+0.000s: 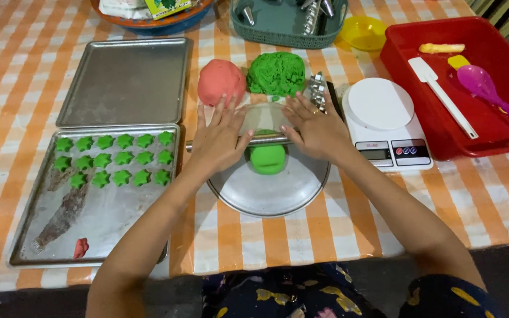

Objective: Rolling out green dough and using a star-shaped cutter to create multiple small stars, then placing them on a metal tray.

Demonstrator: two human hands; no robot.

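A thin metal rolling pin (266, 141) is being pressed down by both hands, with the fingers of each grip spread flat and the palms lying on top of it. The left hand (218, 140) is being laid over the pin's left part, the right hand (316, 128) over its right part. Between the two grips, a flat piece of bright green dough (267, 158) is being squeezed under the pin. The dough is being carried by a round metal plate (269, 191), which is resting on the checked surface (278, 241).

Just beyond the fingertips, a pink dough ball (221, 81) and a larger lump of green dough (276, 73) are sitting side by side. Close to the right grip, a white kitchen scale (384, 121) is standing, and further out that way a red tub (484, 141) is holding a white spatula (441, 94) and a purple spoon (490, 94). Out beyond the left grip, a baking tray (98, 224) is being filled with green star-shaped pieces (114, 159); an empty tray (126, 82) is lying past it.
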